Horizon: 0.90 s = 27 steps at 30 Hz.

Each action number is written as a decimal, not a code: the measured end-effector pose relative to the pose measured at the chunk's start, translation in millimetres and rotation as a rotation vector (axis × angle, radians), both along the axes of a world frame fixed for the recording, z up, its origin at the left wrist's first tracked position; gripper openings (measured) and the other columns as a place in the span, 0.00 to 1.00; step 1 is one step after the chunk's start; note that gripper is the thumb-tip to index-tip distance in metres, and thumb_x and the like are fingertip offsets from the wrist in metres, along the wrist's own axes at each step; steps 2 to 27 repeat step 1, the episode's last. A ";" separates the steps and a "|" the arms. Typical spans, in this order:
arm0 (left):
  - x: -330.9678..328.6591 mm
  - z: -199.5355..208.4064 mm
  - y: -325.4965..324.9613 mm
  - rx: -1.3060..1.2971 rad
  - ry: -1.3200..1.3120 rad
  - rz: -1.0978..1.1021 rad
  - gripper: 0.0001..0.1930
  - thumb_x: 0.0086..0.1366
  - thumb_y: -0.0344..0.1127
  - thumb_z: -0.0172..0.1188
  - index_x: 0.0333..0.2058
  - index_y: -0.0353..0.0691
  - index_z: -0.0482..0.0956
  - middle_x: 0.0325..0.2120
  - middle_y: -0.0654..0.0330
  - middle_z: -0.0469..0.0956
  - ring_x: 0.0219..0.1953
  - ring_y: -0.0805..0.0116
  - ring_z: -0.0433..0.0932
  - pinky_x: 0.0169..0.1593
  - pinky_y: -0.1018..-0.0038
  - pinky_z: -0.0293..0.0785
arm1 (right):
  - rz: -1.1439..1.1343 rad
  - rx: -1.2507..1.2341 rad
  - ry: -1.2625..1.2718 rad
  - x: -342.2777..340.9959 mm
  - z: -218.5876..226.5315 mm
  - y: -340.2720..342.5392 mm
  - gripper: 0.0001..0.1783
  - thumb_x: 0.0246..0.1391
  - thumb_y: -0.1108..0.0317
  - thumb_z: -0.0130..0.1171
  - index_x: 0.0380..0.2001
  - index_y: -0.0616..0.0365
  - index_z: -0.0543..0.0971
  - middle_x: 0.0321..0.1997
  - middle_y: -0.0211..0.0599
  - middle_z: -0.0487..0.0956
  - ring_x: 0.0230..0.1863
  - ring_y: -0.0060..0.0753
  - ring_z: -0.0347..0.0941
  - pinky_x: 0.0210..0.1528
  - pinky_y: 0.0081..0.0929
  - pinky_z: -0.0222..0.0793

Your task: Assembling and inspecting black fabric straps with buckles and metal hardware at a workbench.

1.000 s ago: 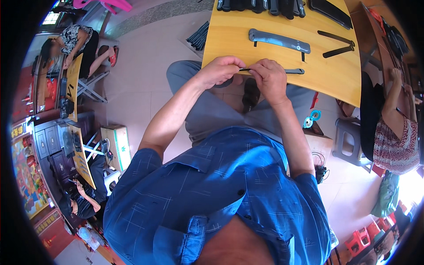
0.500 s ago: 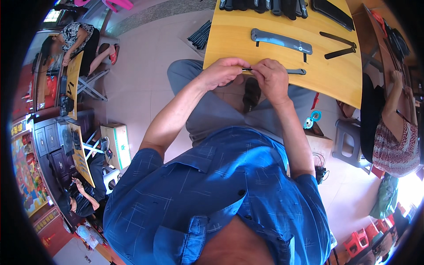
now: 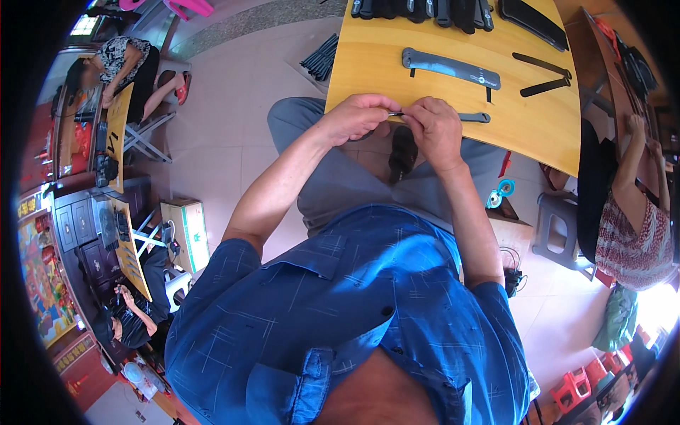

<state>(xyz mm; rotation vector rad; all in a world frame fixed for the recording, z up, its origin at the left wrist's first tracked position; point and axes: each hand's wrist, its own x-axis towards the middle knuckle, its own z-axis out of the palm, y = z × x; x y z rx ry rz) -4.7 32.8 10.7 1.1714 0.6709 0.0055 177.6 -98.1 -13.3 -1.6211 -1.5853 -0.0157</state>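
Over the near edge of the yellow table, my left hand [image 3: 356,119] and my right hand [image 3: 435,129] are close together, fingertips almost meeting. Both are closed in a pinch on a narrow dark strap [image 3: 476,117], whose rounded grey end sticks out past my right hand onto the tabletop. A short dark tip shows between the two hands; the rest is covered by fingers. Beyond them lies a long grey padded band [image 3: 450,68] with two small black tabs. To its right, two black strips [image 3: 545,74] form a V.
Several dark padded bands [image 3: 425,10] line the far side of the yellow table [image 3: 375,78], beside a black flat case [image 3: 533,23]. Left of the table, a bundle of dark strips [image 3: 321,58] lies low. A grey stool [image 3: 556,225] stands right; other people sit at both sides.
My right hand has dipped very slightly, and both hands keep their pinch on the strap. The person at the right has shifted a little.
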 end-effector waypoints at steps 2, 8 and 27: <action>-1.5 -1.2 1.5 -0.012 -0.016 -0.014 0.18 0.72 0.35 0.55 0.58 0.41 0.77 0.20 0.75 0.71 0.16 0.90 0.57 0.18 0.86 0.49 | 0.001 -0.004 0.000 0.1 0.0 -0.3 0.06 0.46 0.67 0.71 0.30 0.51 0.85 0.31 0.30 0.81 0.36 0.41 0.79 0.41 0.39 0.74; -1.5 -1.2 1.5 -0.012 -0.016 -0.014 0.18 0.72 0.35 0.55 0.58 0.41 0.77 0.20 0.75 0.71 0.16 0.90 0.57 0.18 0.86 0.49 | 0.001 -0.004 0.000 0.1 0.0 -0.3 0.06 0.46 0.67 0.71 0.30 0.51 0.85 0.31 0.30 0.81 0.36 0.41 0.79 0.41 0.39 0.74; -1.5 -1.2 1.5 -0.012 -0.016 -0.014 0.18 0.72 0.35 0.55 0.58 0.41 0.77 0.20 0.75 0.71 0.16 0.90 0.57 0.18 0.86 0.49 | 0.001 -0.004 0.000 0.1 0.0 -0.3 0.06 0.46 0.67 0.71 0.30 0.51 0.85 0.31 0.30 0.81 0.36 0.41 0.79 0.41 0.39 0.74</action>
